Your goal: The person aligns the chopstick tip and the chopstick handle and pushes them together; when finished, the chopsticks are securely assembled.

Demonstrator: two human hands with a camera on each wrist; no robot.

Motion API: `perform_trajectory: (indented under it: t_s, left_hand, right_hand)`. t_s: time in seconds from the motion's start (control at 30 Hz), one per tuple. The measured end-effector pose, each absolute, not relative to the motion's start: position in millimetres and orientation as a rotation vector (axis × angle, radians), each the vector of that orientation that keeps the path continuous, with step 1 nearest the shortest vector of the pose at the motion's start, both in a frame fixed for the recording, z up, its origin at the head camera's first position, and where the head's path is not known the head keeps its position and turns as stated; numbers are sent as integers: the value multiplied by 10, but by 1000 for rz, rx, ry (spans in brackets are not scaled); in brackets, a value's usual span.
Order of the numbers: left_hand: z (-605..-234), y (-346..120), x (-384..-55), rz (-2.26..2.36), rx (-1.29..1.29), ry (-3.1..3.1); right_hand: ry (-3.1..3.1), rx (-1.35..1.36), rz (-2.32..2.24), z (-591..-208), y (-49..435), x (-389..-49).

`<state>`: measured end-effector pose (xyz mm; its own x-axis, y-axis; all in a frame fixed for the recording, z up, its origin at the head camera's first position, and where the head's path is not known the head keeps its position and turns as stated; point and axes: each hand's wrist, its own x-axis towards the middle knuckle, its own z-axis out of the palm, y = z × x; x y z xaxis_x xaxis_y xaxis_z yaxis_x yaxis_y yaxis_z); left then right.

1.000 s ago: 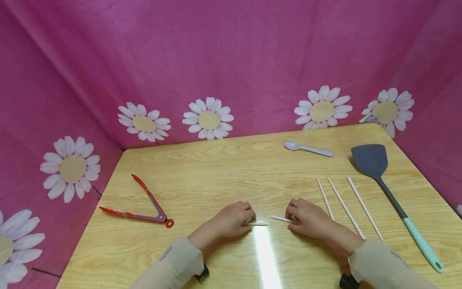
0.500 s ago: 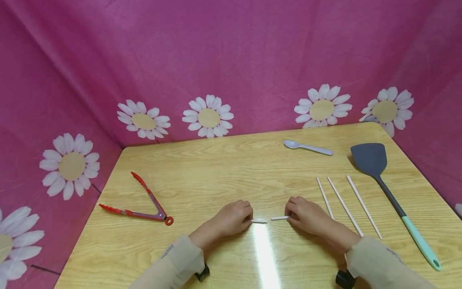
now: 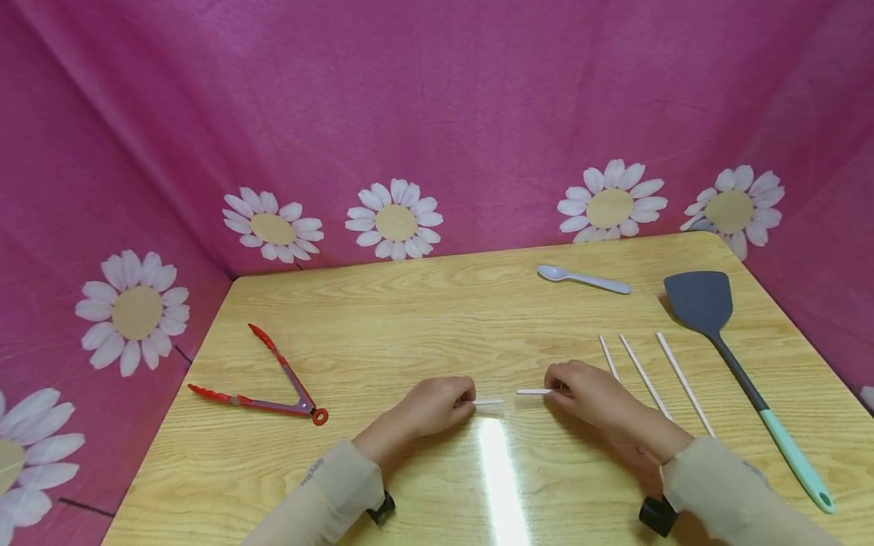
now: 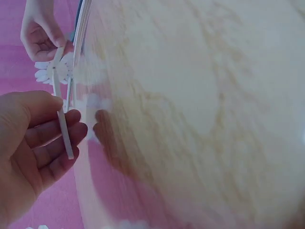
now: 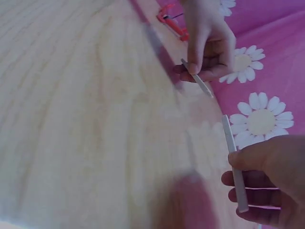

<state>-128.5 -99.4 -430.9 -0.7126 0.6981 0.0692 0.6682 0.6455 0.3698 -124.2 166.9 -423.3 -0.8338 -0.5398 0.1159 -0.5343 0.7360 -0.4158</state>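
Over the middle of the table, my left hand (image 3: 437,404) pinches a short piece of white chopstick (image 3: 488,401) between thumb and fingers. Facing it, my right hand (image 3: 587,396) pinches a second short chopstick piece (image 3: 532,391). The two pieces point at each other with a small gap between their ends. In the right wrist view the left piece (image 5: 202,86) has a jagged, broken-looking end, while the right piece (image 5: 238,186) lies across the curled fingers. Three longer white chopsticks (image 3: 686,383) lie beside the right forearm, which partly hides them.
Red-tipped tongs (image 3: 300,390) lie spread on the left of the wooden table (image 3: 382,318). At the back right is a pale lavender spoon (image 3: 584,280). A dark turner (image 3: 699,299) with a mint handle lies along the right edge. Pink flowered cloth (image 3: 437,114) surrounds the table.
Both hands have shifted slightly farther from the body, carrying their chopstick pieces. The piece ends still face each other across a gap. The tongs, spoon and turner have stayed put.
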Motion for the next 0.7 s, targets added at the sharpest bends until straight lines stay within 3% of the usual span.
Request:
perform_trajectory:
  t_s: [0.7]
  left_hand:
    - [-4074,-1101,-1516,1080,1010,2719]
  right_hand:
    - [2632,-703,-1351,-3989,1729,-1545]
